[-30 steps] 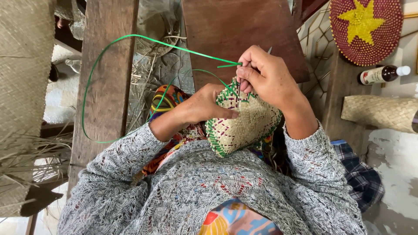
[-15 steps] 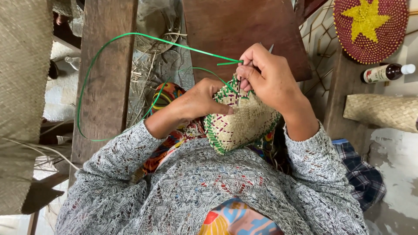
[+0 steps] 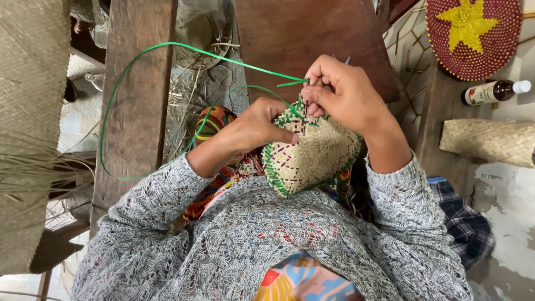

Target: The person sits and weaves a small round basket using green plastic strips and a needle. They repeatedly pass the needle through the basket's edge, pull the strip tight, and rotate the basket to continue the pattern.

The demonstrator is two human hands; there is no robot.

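Needle [image 3: 305,116] mostly hidden behind right-hand fingers [image 3: 320,92].

I see soft, even daylight over the scene, with no hard glare anywhere. The woven straw piece [image 3: 312,153] and both hands, left [image 3: 253,125] and right [image 3: 345,92], are sharp and evenly lit, with only a faint shadow under the fingers [image 3: 320,92]. The gaps between the wooden planks [image 3: 136,83] fall into deep shade. The pale floor [image 3: 510,223] at lower right is brightest. The wide lens bends the edges, and the woven mat [image 3: 28,111] at far left looks slightly soft.
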